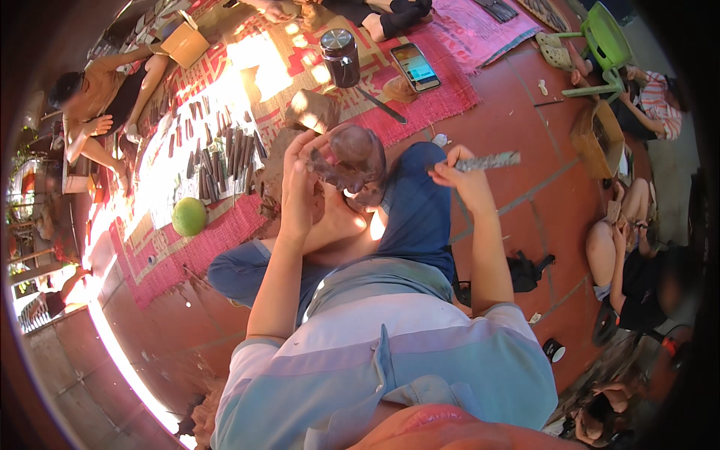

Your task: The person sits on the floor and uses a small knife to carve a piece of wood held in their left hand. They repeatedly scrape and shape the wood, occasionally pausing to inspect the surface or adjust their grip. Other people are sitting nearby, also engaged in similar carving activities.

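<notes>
Above my crossed legs, my left hand point(301, 176) is closed on a dark brown, glossy rounded carving point(355, 154). Its top is domed and its lower part is lumpy; I cannot tell its material. Off to the right, beside my knee, my right hand point(459, 178) grips a slim tool with a mottled grey handle point(491, 161) that points right. The tool's working end is too small to make out. A gap separates this hand from the carving. Just beyond the carving, a brown block point(311, 111) rests on the mat.
On the red patterned mat point(225, 225) are many dark stick-like tools point(236, 154), a green round fruit point(189, 217), a dark jar point(340, 60), a long blade point(382, 105) and a phone point(415, 67). Other people sit left, right and ahead. A green chair point(606, 36) stands far right.
</notes>
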A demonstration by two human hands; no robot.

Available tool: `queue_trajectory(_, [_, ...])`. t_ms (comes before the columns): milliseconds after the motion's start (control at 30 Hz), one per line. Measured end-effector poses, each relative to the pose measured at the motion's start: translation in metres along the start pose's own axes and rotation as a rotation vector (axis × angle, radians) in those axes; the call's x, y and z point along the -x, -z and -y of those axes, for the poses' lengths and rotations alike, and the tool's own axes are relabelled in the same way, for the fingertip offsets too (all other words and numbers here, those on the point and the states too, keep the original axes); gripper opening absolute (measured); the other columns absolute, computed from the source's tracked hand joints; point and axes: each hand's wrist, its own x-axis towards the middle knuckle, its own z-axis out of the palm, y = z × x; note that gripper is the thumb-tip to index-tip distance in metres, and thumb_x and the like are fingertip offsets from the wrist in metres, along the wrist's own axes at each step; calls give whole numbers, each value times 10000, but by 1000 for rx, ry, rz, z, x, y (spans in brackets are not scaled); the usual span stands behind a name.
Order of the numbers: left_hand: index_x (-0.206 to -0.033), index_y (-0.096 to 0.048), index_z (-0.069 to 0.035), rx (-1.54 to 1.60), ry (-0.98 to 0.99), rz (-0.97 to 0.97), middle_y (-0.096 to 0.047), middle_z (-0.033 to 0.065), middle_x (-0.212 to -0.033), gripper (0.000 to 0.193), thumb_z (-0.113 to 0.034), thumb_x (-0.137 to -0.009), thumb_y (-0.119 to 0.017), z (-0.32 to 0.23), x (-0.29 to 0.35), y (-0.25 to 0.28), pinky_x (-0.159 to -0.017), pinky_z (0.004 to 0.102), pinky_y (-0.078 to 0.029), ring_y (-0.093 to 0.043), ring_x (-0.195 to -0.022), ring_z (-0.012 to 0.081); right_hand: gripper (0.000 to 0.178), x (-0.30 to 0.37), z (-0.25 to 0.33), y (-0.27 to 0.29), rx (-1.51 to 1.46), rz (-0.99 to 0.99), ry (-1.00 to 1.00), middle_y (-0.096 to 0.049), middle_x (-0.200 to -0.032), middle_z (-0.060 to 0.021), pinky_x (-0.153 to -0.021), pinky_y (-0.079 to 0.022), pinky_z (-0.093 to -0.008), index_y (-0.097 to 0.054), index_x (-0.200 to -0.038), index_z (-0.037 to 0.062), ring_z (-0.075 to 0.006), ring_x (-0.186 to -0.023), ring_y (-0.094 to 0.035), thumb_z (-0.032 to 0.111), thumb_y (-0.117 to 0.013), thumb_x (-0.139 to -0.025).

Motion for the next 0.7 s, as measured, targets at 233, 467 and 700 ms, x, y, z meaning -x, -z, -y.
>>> queue_trajectory(233, [-1353, -331, -9, -662, -45, -118, -381, 123, -1322, 521, 24, -864, -509, 88, 47, 39, -895, 289, -448, -473, -1143, 195, 153, 19, -102, -2, -323, -57, -208, -599, -899, -90, -692, -566, -289, -447, -916, 79, -204, -816, -657, 29, -582, -866])
queue_trajectory(467, [-1356, -357, -57, -1367, -9, -14, -341, 196, -1391, 645, -156, -771, -610, 104, 70, 49, -1006, 429, -360, -373, -1253, 371, 155, 10, -128, -3, -220, -18, -154, -617, -934, -131, -670, -576, -282, -448, -934, 72, -196, -809, -662, 52, -591, -877])
queue_trajectory(700, [-1248, -500, -94, -1921, 451, 126, -594, 167, -1140, 556, -409, -794, -567, 120, 113, 133, -955, 449, -352, -537, -1066, 328, 147, 12, -133, 1, -150, -35, -138, -634, -896, -141, -655, -574, -289, -471, -924, 54, -198, -783, -664, 115, -601, -888])
